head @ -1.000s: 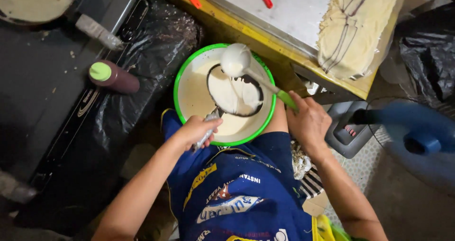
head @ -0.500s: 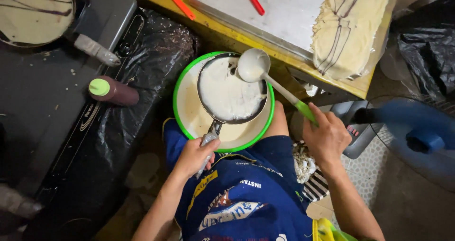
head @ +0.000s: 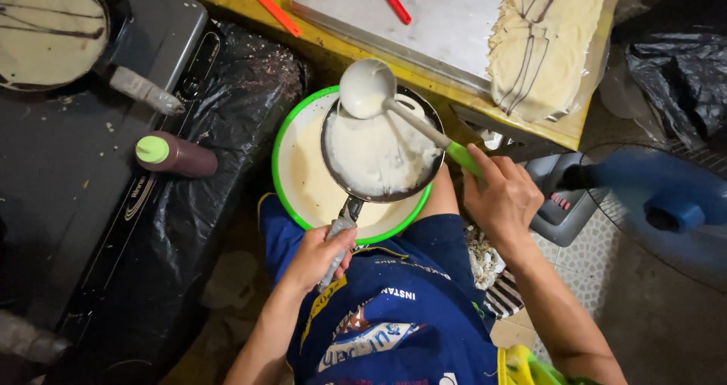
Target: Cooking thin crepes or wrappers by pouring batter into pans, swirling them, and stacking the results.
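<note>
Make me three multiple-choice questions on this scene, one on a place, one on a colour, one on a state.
1. Where is the small pan?
A. over the green-rimmed bowl
B. on the black stove
C. on the floor

2. What colour is the ladle handle's end?
A. red
B. green
C. blue

3. What is the state of the small pan?
A. empty and clean
B. coated with pale batter
C. upside down

Answers: 1 A, the left hand holds it by the handle above the bowl. 2 B, green shows just above the right hand. 3 B, white batter covers its inside.
</note>
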